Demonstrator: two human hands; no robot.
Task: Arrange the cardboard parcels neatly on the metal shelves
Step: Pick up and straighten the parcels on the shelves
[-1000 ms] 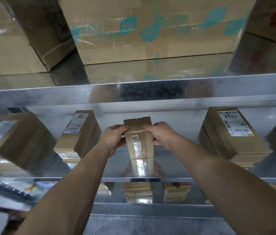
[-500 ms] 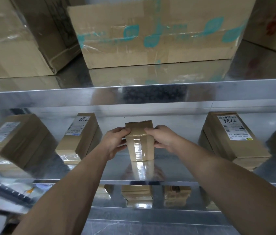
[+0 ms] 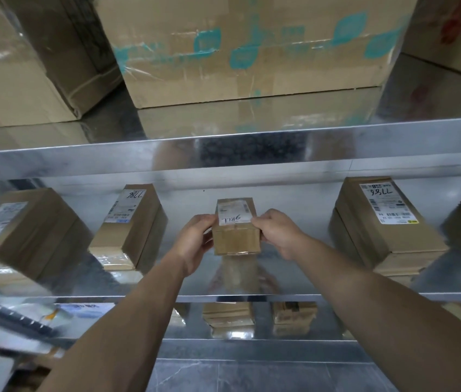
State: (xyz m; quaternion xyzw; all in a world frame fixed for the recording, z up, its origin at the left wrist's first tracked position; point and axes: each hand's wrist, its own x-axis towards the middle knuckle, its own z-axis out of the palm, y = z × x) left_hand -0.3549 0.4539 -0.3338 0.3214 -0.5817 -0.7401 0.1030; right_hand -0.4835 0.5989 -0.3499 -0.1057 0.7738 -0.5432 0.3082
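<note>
Gripping the parcel point(image 3: 236, 239) label-up, left hand point(image 3: 192, 246) and right hand point(image 3: 278, 233) point its long axis seemingly rearward.

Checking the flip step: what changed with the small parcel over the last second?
The small parcel was turned over between the hands: its taped face showed before, now its white label faces up. The left hand and right hand kept gripping its sides. The labelled parcel to the left and the parcel stack to the right stayed put on the metal shelf.
</note>
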